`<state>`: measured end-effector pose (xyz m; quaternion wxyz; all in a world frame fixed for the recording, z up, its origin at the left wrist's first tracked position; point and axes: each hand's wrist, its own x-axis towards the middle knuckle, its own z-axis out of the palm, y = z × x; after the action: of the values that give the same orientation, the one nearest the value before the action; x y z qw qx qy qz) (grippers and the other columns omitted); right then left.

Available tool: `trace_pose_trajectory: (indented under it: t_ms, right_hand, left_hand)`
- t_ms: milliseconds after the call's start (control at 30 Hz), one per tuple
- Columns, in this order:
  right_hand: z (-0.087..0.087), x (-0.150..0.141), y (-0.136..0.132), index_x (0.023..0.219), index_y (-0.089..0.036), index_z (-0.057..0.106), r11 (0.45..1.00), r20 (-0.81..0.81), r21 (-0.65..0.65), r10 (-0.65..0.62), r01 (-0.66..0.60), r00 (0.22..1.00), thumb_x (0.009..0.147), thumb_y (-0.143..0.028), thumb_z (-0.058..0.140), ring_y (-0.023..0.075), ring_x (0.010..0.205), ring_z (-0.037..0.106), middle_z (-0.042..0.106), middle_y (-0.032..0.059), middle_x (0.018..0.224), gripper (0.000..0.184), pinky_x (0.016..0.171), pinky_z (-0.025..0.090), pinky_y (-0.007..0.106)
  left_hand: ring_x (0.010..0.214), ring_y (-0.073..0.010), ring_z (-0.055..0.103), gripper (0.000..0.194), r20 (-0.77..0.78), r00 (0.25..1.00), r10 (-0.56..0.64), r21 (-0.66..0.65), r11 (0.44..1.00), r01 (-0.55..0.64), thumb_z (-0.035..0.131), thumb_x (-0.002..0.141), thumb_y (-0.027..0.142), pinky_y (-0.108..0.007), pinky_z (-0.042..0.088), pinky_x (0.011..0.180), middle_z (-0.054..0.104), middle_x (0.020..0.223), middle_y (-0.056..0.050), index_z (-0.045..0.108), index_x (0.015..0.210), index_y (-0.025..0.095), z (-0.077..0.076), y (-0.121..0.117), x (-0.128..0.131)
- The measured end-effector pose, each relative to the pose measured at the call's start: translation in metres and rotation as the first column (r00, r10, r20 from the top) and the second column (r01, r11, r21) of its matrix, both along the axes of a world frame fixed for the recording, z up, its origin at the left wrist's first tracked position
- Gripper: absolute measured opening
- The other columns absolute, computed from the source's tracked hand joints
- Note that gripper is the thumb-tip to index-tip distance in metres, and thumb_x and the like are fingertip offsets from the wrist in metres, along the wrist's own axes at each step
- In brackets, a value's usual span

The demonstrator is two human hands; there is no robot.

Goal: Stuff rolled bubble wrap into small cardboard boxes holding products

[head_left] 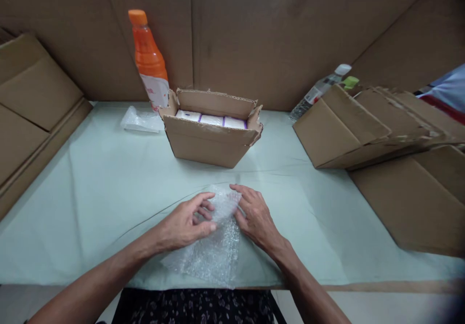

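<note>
A crumpled sheet of clear bubble wrap lies on the cloth-covered table near its front edge, its upper part folded over. My left hand is at the left side of the fold, thumb and fingers curved and apart. On the other side, my right hand has its fingers spread against the right edge of the wrap. Whether anything lies inside the fold cannot be made out. Just beyond my hands stands an open cardboard box with white, purple-edged packs in it.
An orange drink bottle and a small piece of clear wrap stand at the back left. Cardboard boxes lie at the right, with a clear bottle behind. Another carton is at the left. Cardboard walls the back.
</note>
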<state>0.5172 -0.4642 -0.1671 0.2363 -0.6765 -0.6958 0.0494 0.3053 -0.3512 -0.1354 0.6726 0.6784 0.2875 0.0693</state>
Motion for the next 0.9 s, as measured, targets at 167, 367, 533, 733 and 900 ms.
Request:
trace_pose_trajectory:
  t_ms: [167,367,533,733,900]
  right_hand:
    - [0.004,0.011,-0.007,0.112,-0.021,0.069,0.976,-0.058,0.12,-0.176,0.182,0.983,0.094,-0.012,0.043,0.0262,0.116,0.061,0.067,0.0104,0.126,0.033,0.094,0.047,0.043]
    - [-0.003,0.021,-0.022,0.116,-0.021,0.066,0.975,-0.013,-0.007,-0.224,0.224,0.975,0.095,-0.031,0.055,0.0303,0.117,0.059,0.064,0.0128,0.131,0.026,0.094,0.048,0.046]
    - [-0.021,0.012,-0.018,0.113,-0.017,0.065,0.976,0.062,-0.1,-0.186,0.192,0.981,0.089,-0.026,0.06,0.0353,0.126,0.051,0.059,0.0161,0.136,0.026,0.096,0.046,0.051]
    - [-0.011,0.011,0.012,0.092,-0.018,0.066,0.997,0.029,-0.018,-0.072,0.072,0.997,0.088,-0.015,0.058,0.0329,0.13,0.049,0.065,0.0123,0.128,0.009,0.099,0.043,0.048]
    - [-0.003,0.022,0.054,0.089,-0.018,0.067,0.985,0.058,-0.03,-0.167,0.169,0.984,0.087,-0.018,0.064,0.0309,0.12,0.054,0.07,0.0111,0.119,0.004,0.096,0.042,0.044]
  left_hand:
    - [0.121,-0.0321,0.058,0.067,0.013,0.985,-0.169,-0.068,0.983,0.17,0.065,0.087,0.046,-0.045,0.051,0.092,0.052,0.146,-0.018,0.046,0.147,0.023,-0.006,-0.019,0.011]
    - [0.109,-0.026,0.062,0.034,0.0,0.999,-0.05,0.365,0.93,0.047,0.056,0.089,0.025,-0.039,0.053,0.088,0.064,0.125,-0.01,0.066,0.121,0.023,-0.022,-0.023,0.002]
    - [0.106,-0.0289,0.059,0.036,-0.104,0.995,0.0,0.74,0.668,0.078,0.059,0.086,0.024,-0.044,0.052,0.088,0.062,0.115,-0.012,0.063,0.121,0.019,-0.037,-0.032,-0.003]
    - [0.101,-0.03,0.057,0.04,-0.212,0.976,0.054,0.878,0.448,0.166,0.054,0.082,0.011,-0.047,0.051,0.087,0.061,0.113,-0.013,0.06,0.12,0.019,-0.044,-0.028,0.006]
    - [0.113,-0.0329,0.054,0.045,-0.105,0.988,0.115,0.942,0.331,0.061,0.051,0.081,0.006,-0.05,0.049,0.092,0.058,0.126,-0.016,0.058,0.123,0.018,-0.039,-0.008,0.003]
